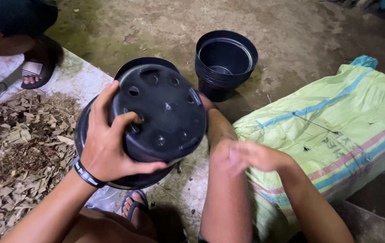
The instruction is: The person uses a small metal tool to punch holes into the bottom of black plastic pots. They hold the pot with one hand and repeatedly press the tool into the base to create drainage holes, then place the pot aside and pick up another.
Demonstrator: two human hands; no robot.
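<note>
My left hand [107, 144] grips a black plastic pot [165, 112] by its side wall. The pot is tipped so that its base, with several drain holes, faces me, and its wide rim shows behind. A dark band sits on my left wrist. My right hand [260, 156] is blurred, just right of the pot over a green woven sack [336, 121]; its fingers are loose and hold nothing. A bare limb [224, 198] runs from the bottom edge up behind the pot, and I cannot tell what its far end touches.
A stack of black pots [226, 58] stands upright on the dirt ground beyond. Dry leaf litter [21, 148] is heaped at left on a concrete slab [80, 76]. Another person's sandalled foot [37, 72] is at top left. My own sandalled foot [134, 207] is below the pot.
</note>
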